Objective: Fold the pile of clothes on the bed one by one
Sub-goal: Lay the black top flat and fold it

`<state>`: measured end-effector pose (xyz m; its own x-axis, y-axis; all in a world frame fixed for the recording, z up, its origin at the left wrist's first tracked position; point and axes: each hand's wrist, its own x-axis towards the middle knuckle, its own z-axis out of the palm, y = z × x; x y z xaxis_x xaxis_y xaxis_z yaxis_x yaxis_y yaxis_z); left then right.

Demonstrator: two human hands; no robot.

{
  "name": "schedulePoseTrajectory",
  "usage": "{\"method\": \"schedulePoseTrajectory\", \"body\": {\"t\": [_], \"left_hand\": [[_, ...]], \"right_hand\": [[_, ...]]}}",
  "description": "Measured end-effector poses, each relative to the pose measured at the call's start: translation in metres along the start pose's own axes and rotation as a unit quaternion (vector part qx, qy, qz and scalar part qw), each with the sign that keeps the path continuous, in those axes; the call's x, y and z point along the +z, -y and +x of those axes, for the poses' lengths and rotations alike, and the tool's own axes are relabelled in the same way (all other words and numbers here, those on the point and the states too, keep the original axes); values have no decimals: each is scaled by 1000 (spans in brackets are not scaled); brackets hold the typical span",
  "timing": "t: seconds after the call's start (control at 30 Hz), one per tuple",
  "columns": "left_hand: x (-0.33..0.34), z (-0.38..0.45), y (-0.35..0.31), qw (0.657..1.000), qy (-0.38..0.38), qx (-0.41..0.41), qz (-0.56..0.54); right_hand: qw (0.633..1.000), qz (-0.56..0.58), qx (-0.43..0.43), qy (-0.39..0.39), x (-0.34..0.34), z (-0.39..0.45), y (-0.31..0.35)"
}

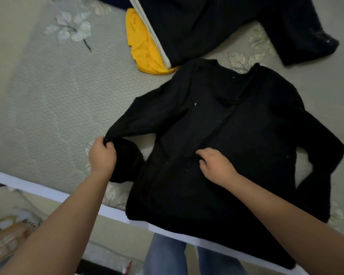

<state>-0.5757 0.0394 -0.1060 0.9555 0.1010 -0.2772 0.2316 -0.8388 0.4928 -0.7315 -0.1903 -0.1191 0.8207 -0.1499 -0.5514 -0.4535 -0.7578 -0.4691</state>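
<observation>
A black long-sleeved sweater (226,120) lies spread flat on the bed, neck away from me, its hem hanging over the near edge. My left hand (102,155) grips the bent left sleeve near its elbow, where the cloth is bunched and lifted a little. On the middle of the sweater's body rests my right hand (214,165), fingers curled and pinching a bit of the fabric. The right sleeve lies bent along the sweater's right side.
Behind the sweater lie a dark garment with a white stripe (207,22) and a yellow garment (143,48) half under it. The grey floral bedsheet (58,100) is bare to the left. The bed's white edge (48,192) runs along the front.
</observation>
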Motion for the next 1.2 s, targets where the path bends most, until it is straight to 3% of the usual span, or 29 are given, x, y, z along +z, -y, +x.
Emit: {"method": "schedulePoseTrajectory", "body": {"t": [0.13, 0.3, 0.4, 0.5, 0.6, 0.7, 0.77, 0.8, 0.83, 0.9, 0.93, 1.07, 1.2], "left_hand": [[-24, 50, -7, 996, -64, 1, -66], [-31, 106, -15, 987, -58, 5, -151], [-36, 135, -28, 982, -80, 101, -142], [-50, 159, -32, 957, -95, 254, -99], [-53, 176, -3, 926, -58, 372, 15], [-48, 179, 39, 950, 90, 272, 121], [-42, 178, 62, 975, 136, 156, 75], [-41, 179, 66, 987, 141, 74, -7], [-43, 179, 64, 980, 157, -36, -115], [-43, 185, 55, 897, 197, -231, -321], [-41, 189, 50, 867, 206, -277, -360], [-35, 207, 24, 857, 145, -313, -384], [-34, 215, 3, 869, 91, -251, -417]], "right_hand": [[998, -35, -50, -28, -11, 40, 31], [1000, -25, -7, 5, -20, 98, 79], [1000, -9, 28, 4, -25, 132, 102], [997, -46, 55, 19, -17, 155, 118], [985, -125, 91, 77, 4, 162, 127], [977, -156, 124, 73, 15, 168, 136], [976, -159, 134, 68, 16, 171, 141], [976, -158, 136, 67, 16, 172, 142], [976, -155, 137, 65, 16, 172, 142], [978, -143, 137, 63, 17, 170, 142], [979, -133, 138, 63, 18, 168, 141], [985, -83, 134, 64, 25, 157, 138], [992, -13, 122, 36, 17, 152, 131]]}}
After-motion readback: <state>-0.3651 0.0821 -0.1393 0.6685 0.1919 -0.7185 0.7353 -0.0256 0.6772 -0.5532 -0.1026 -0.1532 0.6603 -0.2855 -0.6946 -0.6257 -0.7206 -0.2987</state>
